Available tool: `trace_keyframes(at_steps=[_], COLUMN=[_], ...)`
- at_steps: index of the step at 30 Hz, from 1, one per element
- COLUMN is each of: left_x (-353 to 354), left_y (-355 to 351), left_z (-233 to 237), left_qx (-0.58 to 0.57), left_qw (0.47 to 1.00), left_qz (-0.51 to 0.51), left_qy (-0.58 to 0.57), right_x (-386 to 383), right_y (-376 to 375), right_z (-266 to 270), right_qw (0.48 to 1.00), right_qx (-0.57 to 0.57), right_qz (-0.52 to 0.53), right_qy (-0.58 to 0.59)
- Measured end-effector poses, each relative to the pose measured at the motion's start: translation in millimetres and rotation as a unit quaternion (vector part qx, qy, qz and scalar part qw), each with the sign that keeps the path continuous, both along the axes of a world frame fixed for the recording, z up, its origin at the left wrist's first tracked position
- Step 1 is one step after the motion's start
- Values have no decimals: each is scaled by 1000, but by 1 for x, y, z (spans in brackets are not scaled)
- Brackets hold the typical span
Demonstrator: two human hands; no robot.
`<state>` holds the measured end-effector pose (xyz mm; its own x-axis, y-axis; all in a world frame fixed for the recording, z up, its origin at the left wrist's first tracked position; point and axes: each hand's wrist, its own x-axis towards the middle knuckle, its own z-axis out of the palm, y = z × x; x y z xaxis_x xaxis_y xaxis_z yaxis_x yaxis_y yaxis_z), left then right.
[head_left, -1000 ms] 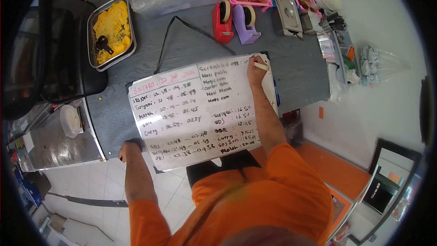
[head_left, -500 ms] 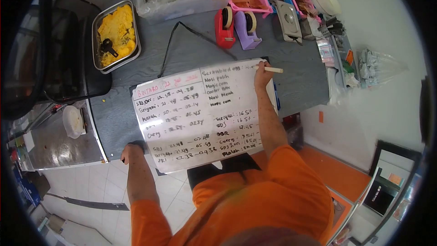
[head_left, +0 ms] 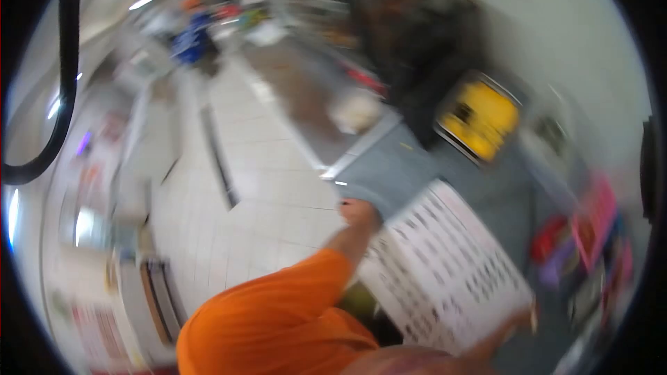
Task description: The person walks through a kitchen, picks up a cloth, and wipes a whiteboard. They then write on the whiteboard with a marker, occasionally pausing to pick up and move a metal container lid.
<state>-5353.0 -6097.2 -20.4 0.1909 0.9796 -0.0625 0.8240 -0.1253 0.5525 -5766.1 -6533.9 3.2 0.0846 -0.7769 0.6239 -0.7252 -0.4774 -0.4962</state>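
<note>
The whiteboard [head_left: 451,264], covered in handwriting, lies tilted on the grey counter [head_left: 389,170], blurred by motion. My left hand [head_left: 359,214] rests at the counter's edge by the board's upper left side, its fingers curled; whether it holds anything is too blurred to tell. At the board's lower right corner is my right hand [head_left: 517,323], with its fingers round a pale marker [head_left: 533,321]. A metal tray [head_left: 481,118] of yellow food, with a dark utensil in it, stands beyond the board.
A red tape dispenser [head_left: 550,237], a purple one [head_left: 558,262] and a pink basket [head_left: 595,221] stand at the right. A pale bowl [head_left: 357,111] sits on the metal surface further back. Tiled floor [head_left: 257,160] stretches away at the left.
The view has swung to the left and blurred, so the board and tray appear further right. The room and floor on the left have come into view. The marker remains in my right hand.
</note>
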Motion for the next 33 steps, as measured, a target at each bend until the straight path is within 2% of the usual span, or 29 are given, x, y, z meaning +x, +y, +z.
trace_keyframes(at_steps=[1, 3, 6, 21, 27, 30, 33], left_x=[0, -4, -7, -10, -8, -9, -9], left_y=[6, -10, -13, -15, -8, -10, -13], left_z=[-8, 48, 66, 78, 57, 61, 68], left_qx=[22, -5, -55, -66, -58, -55, -48], left_qw=[1000, 999, 998, 998, 998, 998, 999], left_qz=[7, 36, 41, 24, 11, 11, 23], left_qy=[-20, -19, -5, -11, -8, -4, 3], right_x=[14, 26, 18, 2, -12, -19, -27], right_y=[3, 5, 2, -9, -11, -19, -58], right_z=[0, 4, 7, 2, 1, -9, -81], right_qw=[1000, 999, 999, 997, 996, 997, 996], right_qx=[15, 31, 47, 70, 83, 63, 63], right_qz=[-1, -9, -18, -16, 1, 19, 25], right_qy=[-2, -4, -4, -22, -34, -50, -56])
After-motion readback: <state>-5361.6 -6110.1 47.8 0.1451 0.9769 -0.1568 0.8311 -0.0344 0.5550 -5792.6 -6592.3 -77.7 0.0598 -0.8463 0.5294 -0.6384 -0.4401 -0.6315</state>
